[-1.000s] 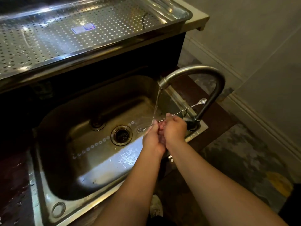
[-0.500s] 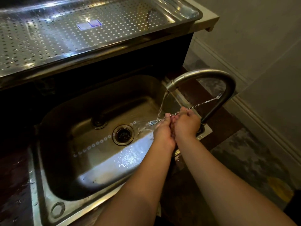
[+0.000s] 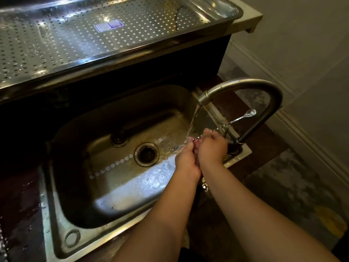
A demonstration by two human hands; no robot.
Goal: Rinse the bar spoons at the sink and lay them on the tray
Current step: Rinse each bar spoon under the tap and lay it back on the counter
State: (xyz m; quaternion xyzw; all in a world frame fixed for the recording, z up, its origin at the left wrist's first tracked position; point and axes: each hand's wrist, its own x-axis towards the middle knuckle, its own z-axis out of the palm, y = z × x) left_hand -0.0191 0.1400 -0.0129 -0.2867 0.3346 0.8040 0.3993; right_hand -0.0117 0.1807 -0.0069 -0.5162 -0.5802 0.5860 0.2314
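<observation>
Under the tap, at the right edge of the sink, both hands are pressed together around one bar spoon. Left hand and right hand each curl round the twisted stem, so the stem lies across the water stream and can be rubbed while rinsed. Spoon orientation: bowl end raised to the far right, just in front of the tap neck; opposite end pointing left and down over the basin, past the stream. Holding it over the basin sends the runoff toward the drain.

Sink contents: running water and a wet floor; no other spoons are visible in it. Perforated tray, on the far raised tabletop: no spoons can be made out on it; only a small label shows. Judged status: rinsing step in progress, placement not yet done.
</observation>
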